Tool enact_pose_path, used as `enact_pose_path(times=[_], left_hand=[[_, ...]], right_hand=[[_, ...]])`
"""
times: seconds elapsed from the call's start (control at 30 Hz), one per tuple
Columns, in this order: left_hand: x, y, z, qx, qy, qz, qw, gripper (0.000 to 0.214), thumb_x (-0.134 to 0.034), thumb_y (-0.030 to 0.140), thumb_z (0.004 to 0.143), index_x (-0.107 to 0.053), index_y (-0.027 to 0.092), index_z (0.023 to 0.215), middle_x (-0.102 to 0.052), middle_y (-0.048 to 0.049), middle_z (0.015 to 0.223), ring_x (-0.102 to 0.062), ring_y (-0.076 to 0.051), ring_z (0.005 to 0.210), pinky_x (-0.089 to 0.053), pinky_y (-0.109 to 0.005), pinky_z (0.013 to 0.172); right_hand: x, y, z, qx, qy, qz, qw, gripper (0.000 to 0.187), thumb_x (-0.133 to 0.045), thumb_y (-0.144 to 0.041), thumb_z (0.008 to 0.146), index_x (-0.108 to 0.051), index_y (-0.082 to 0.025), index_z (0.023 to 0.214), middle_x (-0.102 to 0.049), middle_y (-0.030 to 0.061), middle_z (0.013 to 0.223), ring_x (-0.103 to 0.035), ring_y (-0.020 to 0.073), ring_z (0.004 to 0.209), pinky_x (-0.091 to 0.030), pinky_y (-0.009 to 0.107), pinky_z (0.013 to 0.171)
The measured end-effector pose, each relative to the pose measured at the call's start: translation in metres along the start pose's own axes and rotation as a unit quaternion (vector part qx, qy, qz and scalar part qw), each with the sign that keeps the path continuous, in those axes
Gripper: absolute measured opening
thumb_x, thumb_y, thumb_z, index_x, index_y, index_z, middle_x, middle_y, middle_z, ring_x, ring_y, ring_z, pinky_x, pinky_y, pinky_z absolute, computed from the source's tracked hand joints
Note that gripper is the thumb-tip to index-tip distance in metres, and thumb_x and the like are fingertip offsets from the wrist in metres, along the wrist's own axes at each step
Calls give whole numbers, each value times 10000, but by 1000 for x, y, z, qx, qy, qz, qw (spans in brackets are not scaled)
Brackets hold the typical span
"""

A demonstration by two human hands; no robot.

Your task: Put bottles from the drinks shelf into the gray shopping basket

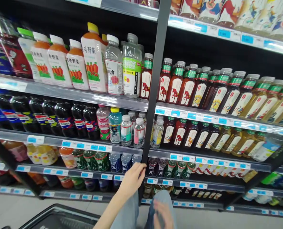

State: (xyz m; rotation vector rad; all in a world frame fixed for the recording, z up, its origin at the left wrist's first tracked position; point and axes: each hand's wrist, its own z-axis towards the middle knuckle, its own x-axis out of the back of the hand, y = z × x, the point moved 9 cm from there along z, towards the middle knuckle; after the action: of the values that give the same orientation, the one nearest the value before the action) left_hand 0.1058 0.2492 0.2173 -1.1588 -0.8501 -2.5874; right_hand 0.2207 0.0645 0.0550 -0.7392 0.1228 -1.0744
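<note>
My left hand [132,178] reaches forward in front of the lower shelves, its fingers curled. The fingertips overlap the black shelf upright [153,86] in my view; I cannot tell whether they touch it. Anything inside those fingers is hidden. Blue-labelled bottles [115,162] stand on the shelf just beyond this hand. Lower down, my right hand [163,213] is smeared by motion in front of my knee, so its fingers do not read clearly. Small clear bottles with white caps [138,133] stand on the shelf above my left hand.
Dark cola bottles [64,117] line the left middle shelf. Carrot-label juice bottles [57,63] stand above them. Tea bottles with green neck bands [219,90] fill the right shelves. A black basket [57,211] sits at lower left on the tiled floor [5,206].
</note>
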Motion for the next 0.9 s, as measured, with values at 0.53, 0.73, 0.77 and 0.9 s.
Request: enact_pose_path(times=[0.53, 0.73, 0.77, 0.9], left_hand=[[-123, -113, -65, 227, -303, 145, 914, 395, -444, 226, 1001, -768, 139, 1210, -773, -176, 1255, -683, -336, 1277, -484, -445, 1090], [-114, -116, -67, 238, -282, 133, 920, 373, -461, 200, 985, -785, 182, 1169, -790, -136, 1216, -700, -311, 1260, -489, -422, 1092], [-113, -115, -68, 239, -282, 130, 920, 376, -460, 197, 985, -785, 181, 1175, -789, -137, 1223, -700, -313, 1259, -488, -425, 1097], [-108, -109, -69, 244, -279, 118, 921, 373, -486, 214, 975, -799, 173, 1175, -789, -145, 1238, -699, -330, 1266, -485, -441, 1119]], right_hand=[[249, -71, 508, 36, 265, -259, 928, 700, -742, -598, 794, -628, -126, 1297, -720, 151, 1063, -662, 294, 917, -560, 494, 897], [223, -72, 506, -71, 204, -377, 901, 899, -780, -761, 736, -597, -130, 1351, -648, 236, 1284, -606, 418, 1174, -455, 572, 1029], [219, -72, 504, -84, 193, -380, 901, 936, -796, -757, 727, -579, -120, 1378, -630, 261, 1328, -608, 433, 1186, -460, 574, 1025], [209, -71, 502, -138, 182, -378, 897, 1045, -886, -656, 708, -497, -76, 1486, -624, 333, 1374, -627, 481, 1218, -471, 586, 1015]])
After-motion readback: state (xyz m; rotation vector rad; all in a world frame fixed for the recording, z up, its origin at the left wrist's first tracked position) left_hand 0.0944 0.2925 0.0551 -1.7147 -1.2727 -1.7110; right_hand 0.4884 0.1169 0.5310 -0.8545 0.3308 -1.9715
